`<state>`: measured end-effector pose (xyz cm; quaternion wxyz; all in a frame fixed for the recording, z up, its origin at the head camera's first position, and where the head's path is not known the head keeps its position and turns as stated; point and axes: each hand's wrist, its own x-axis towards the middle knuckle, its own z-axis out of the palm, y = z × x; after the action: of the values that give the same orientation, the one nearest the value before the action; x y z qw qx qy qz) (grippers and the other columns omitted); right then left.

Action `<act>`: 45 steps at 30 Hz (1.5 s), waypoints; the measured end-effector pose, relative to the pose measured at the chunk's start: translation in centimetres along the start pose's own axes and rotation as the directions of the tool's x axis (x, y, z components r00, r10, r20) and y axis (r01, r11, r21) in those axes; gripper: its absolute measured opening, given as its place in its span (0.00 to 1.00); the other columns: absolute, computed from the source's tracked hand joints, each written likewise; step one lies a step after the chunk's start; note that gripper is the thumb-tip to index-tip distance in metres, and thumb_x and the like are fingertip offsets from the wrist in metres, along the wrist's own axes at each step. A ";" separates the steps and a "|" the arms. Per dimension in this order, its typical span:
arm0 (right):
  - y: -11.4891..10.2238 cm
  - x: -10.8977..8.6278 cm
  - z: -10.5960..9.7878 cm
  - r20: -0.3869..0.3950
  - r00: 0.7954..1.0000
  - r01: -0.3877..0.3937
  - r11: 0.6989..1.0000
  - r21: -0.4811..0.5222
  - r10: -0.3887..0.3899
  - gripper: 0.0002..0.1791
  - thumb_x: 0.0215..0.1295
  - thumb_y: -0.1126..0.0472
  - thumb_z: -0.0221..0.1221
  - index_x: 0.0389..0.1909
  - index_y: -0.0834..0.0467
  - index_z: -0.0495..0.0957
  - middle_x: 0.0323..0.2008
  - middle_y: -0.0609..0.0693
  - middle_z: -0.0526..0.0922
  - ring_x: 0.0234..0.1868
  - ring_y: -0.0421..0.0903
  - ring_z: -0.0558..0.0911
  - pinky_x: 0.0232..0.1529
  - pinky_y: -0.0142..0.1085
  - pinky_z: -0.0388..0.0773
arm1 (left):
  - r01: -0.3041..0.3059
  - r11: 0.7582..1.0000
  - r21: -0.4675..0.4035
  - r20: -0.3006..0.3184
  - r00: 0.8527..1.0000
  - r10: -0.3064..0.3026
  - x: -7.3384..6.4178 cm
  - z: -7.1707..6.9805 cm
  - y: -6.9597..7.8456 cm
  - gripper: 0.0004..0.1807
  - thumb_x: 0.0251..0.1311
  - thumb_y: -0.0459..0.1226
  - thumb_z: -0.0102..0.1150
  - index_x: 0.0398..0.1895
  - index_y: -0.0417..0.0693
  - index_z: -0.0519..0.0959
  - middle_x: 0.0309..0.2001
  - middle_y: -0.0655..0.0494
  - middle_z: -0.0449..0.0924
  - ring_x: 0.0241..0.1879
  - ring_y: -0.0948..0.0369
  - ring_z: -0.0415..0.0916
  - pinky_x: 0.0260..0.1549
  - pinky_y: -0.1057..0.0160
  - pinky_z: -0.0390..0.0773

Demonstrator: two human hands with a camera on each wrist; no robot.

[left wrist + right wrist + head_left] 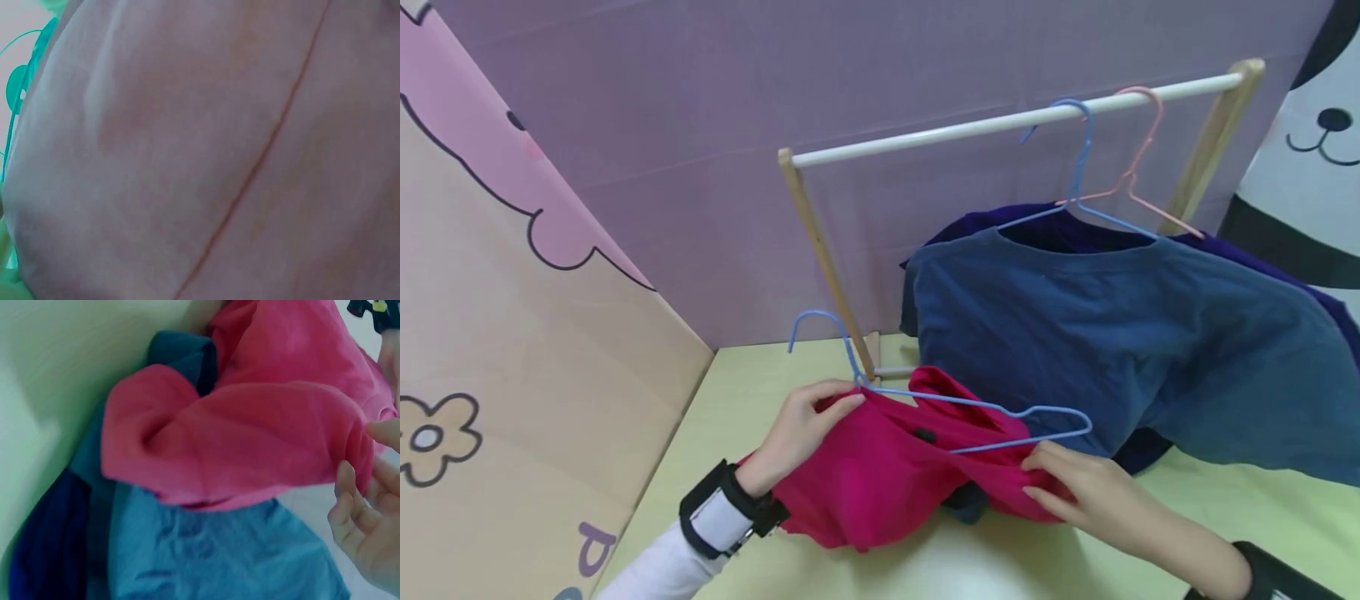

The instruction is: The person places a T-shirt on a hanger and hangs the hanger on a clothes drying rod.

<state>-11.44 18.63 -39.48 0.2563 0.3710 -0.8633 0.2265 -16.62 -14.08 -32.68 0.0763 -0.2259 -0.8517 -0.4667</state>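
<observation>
A crimson garment (857,483) hangs bunched between both hands in the head view. A blue wire hanger (985,402) is partly inside its neck opening; its hook sticks up at the left and its right end lies outside the cloth. With thumb and fingers, my left hand (797,429) pinches the garment's edge close to the base of the hook. My right hand (1090,492) pinches the garment's edge at the right, just below the hanger's end. In the right wrist view, the fingers (347,515) of that hand hold the crimson cloth (250,437). Cloth fills most of the left wrist view.
Behind stands a clothes rack with a white rail (925,137) and wooden posts. A blue-grey T-shirt (1045,308) on a blue hanger (1084,158) and a dark purple garment (970,223) near a pink hanger (1138,162) hang there. A pale green surface (700,450) lies below.
</observation>
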 end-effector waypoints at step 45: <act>-0.2 1.5 -1.3 -0.115 0.976 -0.159 0.968 0.193 0.183 0.29 0.33 0.68 0.69 0.42 0.55 0.72 0.41 0.46 0.72 0.37 0.38 0.73 0.35 0.25 0.75 | -0.277 0.958 0.080 0.109 0.957 0.268 -0.8 1.9 1.0 0.12 0.50 0.35 0.60 0.40 0.48 0.79 0.32 0.56 0.77 0.31 0.62 0.69 0.25 0.65 0.76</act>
<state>-11.83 18.44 -37.54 0.2569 0.3013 -0.8489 0.3502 -15.35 -12.25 -33.27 0.1091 -0.3595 -0.8361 -0.3997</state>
